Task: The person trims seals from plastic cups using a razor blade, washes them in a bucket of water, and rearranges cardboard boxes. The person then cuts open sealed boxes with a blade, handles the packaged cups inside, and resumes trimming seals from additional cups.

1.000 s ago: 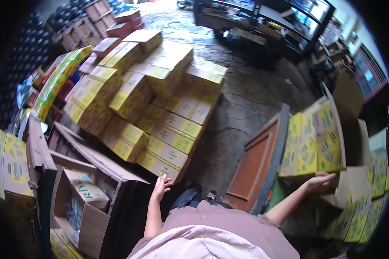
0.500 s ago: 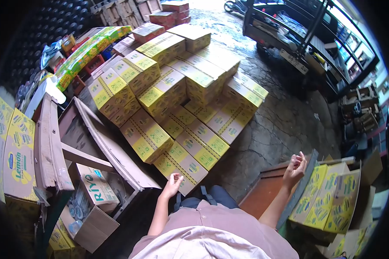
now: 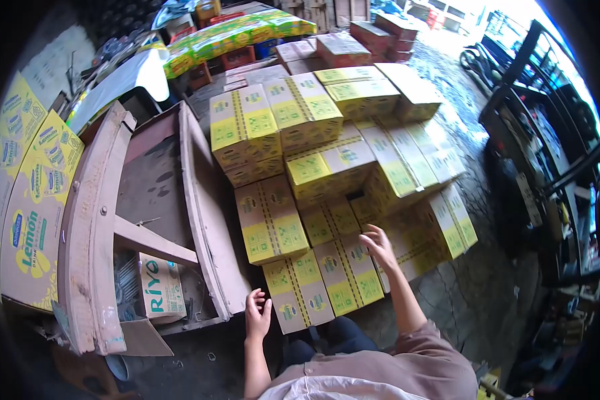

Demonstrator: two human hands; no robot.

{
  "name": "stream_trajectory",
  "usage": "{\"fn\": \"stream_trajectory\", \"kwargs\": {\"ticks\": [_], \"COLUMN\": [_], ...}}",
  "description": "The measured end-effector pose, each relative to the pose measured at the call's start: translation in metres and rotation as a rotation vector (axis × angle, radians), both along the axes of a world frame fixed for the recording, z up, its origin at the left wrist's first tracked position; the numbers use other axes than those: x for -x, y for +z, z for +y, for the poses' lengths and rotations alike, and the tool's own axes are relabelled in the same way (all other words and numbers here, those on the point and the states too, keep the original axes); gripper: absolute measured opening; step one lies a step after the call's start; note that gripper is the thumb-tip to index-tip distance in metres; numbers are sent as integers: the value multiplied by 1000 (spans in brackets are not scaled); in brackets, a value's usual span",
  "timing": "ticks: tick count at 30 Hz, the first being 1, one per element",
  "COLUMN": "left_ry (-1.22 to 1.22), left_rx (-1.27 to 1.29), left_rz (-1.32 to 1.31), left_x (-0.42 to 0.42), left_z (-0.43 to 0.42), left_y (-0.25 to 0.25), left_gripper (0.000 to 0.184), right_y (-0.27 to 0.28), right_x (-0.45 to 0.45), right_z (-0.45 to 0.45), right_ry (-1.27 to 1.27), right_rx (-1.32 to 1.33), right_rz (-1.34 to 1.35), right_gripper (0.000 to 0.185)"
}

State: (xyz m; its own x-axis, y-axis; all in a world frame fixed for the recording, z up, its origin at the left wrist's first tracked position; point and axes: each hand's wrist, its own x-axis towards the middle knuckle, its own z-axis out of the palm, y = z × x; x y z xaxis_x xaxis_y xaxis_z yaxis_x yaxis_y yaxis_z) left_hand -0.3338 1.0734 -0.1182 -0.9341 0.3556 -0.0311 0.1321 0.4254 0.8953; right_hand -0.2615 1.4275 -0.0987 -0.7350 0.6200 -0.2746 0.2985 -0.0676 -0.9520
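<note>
My left hand (image 3: 258,315) is raised beside the near left corner of a yellow and brown carton (image 3: 299,292), fingers apart and holding nothing. Over the front of the stack, my right hand (image 3: 378,245) has its fingers spread, with nothing in it. Below and to its left lies another low carton (image 3: 348,275). A carton (image 3: 269,220) sits higher, between and beyond the hands. Behind it, more taped yellow cartons (image 3: 330,162) are piled in uneven layers. Neither hand visibly touches a carton.
A wooden frame (image 3: 203,220) on the left has an open box marked RIYO (image 3: 161,287) inside it. Cartons marked Lemon (image 3: 40,207) stand at the far left. Red crates (image 3: 343,50) are behind the stack, and a dark truck (image 3: 547,147) is at the right.
The view has turned left, so the stack now lies in front of me. My right hand has moved from above the wooden panel at the right to over the cartons.
</note>
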Motion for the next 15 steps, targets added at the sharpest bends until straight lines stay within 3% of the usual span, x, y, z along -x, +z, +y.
{"fn": "stream_trajectory", "kwargs": {"ticks": [3, 9, 12, 15], "left_ry": [140, 204, 222, 243], "left_rx": [55, 263, 379, 478], "left_rz": [159, 456, 496, 569], "left_x": [5, 29, 41, 42], "left_z": [-3, -19, -21, -27], "left_y": [4, -21, -21, -24], "left_gripper": [35, 32, 32, 29], "right_y": [-20, -62, -62, -76], "right_x": [99, 240, 290, 346], "right_z": [6, 28, 24, 23], "right_ry": [218, 216, 191, 98], "right_rx": [33, 531, 496, 644], "right_rz": [-47, -45, -93, -46], "right_gripper": [78, 68, 72, 93]}}
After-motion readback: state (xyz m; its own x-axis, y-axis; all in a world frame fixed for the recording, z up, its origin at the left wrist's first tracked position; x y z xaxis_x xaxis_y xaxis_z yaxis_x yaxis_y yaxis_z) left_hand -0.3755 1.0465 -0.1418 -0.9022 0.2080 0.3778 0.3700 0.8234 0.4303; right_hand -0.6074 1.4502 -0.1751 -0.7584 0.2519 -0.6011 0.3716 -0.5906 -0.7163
